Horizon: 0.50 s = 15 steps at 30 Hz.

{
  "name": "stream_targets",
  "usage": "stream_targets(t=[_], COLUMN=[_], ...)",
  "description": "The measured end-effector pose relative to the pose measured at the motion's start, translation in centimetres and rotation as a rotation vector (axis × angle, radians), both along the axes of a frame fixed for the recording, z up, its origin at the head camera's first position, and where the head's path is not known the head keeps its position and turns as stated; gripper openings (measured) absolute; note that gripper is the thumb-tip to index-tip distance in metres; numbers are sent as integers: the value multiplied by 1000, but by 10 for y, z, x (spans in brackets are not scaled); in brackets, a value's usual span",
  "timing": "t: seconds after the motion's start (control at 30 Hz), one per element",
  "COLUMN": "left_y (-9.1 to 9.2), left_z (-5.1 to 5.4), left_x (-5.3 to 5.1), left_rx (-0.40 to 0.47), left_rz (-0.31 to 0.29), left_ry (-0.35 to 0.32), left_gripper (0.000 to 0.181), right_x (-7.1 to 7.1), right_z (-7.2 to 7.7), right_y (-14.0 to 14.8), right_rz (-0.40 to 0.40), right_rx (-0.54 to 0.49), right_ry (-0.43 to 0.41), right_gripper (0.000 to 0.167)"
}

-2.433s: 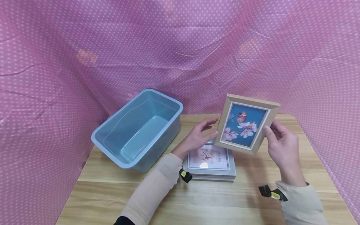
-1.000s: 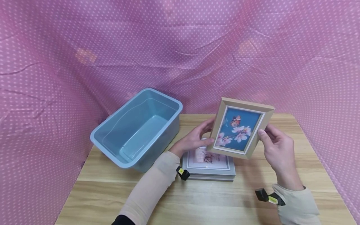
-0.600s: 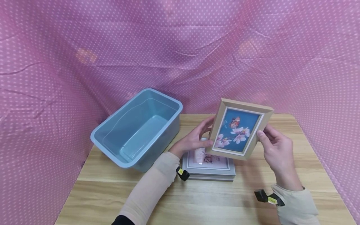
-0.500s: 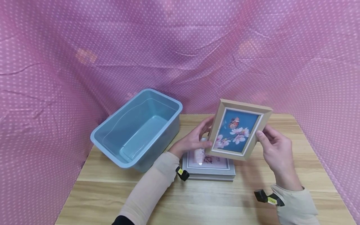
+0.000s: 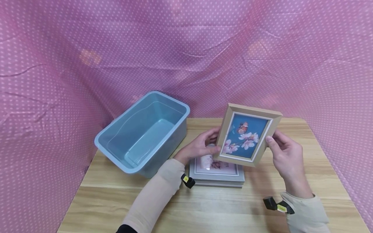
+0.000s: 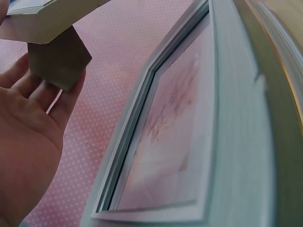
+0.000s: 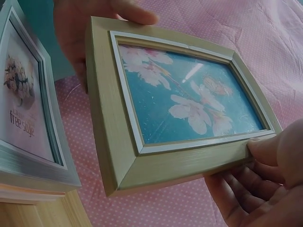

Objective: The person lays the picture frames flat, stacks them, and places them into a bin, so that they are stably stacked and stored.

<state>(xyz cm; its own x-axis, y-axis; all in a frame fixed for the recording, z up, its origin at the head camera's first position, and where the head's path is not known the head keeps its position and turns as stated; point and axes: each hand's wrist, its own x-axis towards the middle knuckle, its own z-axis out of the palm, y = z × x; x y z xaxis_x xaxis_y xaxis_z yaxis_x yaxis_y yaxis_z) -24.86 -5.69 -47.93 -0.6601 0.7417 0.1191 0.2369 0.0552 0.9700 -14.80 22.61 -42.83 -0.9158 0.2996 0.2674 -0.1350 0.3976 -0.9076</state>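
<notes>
Holding butterfly-and-blossom picture frame [image 5: 247, 135] tilted and raised near stacked grey picture frames [image 5: 217, 178]. Pinching left edge between thumb and fingers of left hand [image 5: 198, 147], right edge likewise with right hand [image 5: 288, 157].

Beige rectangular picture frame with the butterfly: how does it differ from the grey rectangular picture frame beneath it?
The beige rectangular picture frame is held up at a tilt by the left hand and right hand; the grey rectangular picture frame lies flat. The beige one shows blue behind its flowers; the grey one, pale pink. Both are rectangular and show flowers.
</notes>
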Motion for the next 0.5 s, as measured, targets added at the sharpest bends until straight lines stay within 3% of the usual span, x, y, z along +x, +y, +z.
stream_targets(t=[0.1, 0.33, 0.5], left_y=[-2, -8, -13], left_z=[0, -2, -4], left_x=[2, 4, 5], left_rx=[-32, -93, -118], left_rz=[23, 44, 25], left_ry=[-16, -42, -30], left_gripper=[123, 70, 57], right_x=[-1, 0, -1], right_z=[-1, 0, -1], right_y=[1, 1, 2], right_rz=[-14, -32, -32], right_rx=[-18, -18, -32], right_ry=[-1, -9, -16], right_gripper=[37, 38, 38])
